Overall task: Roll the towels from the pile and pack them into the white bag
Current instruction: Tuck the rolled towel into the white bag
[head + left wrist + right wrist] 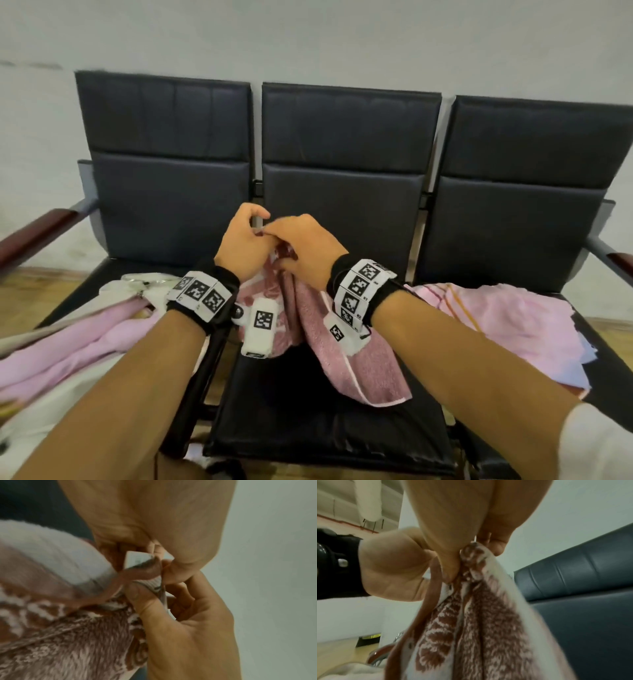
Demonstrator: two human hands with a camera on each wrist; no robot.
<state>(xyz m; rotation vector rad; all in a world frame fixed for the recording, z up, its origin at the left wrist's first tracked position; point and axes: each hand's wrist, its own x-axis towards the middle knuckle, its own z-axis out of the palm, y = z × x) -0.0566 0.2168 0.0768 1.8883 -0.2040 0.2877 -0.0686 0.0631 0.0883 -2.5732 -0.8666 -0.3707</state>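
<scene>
Two hands meet on the patterned towel (346, 356) above the middle seat (308, 421) — left hand (244, 244) and right hand (301, 247) both pinch its bunched top edge, hiding that edge. The white bag (120, 287) is half covered on the left; pink towels (507, 315) run off-frame.

3 seats (342, 164), 2 hands (245, 245), 1 patterned towel (356, 363).

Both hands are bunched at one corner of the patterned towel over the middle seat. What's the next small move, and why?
Probably slide the right hand along the top edge to the far corner, while the left hand keeps its pinch. The patterned towel hangs crumpled from one point onto the middle seat; it likely needs spreading flat before rolling.
</scene>
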